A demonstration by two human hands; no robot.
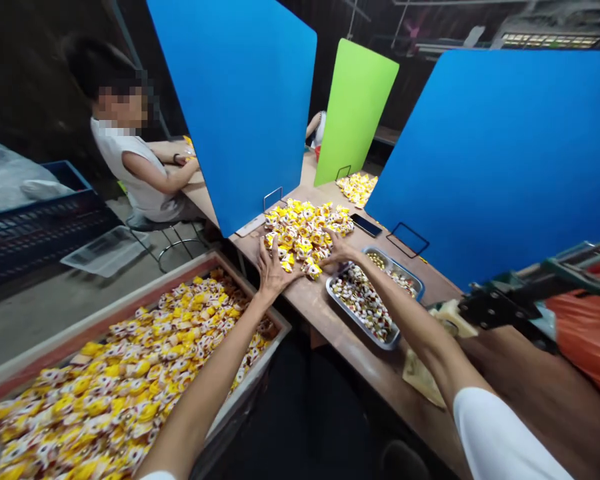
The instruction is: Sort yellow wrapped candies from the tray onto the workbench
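A heap of small yellow and white figures [303, 223] lies on the brown table [313, 300] before me. My left hand [274, 270] rests at the heap's near left side, fingers spread and touching the outer pieces. At the right side, my right hand [339, 248] reaches in with its fingers apart against the pieces. A few figures lie between the two hands, near the table edge. Close to my right forearm is a metal tray [393, 341] of small white and dark parts. Behind it sits a second metal tray [420, 283] with gold-coloured and white parts.
A large bin [283, 327] full of similar figures stands at lower left. Blue dividers [250, 100] [510, 153] and a green divider [357, 107] rise from the table. A phone [366, 225] lies behind the heap. A hand press [520, 300] stands at right; a person [135, 167] sits at left.
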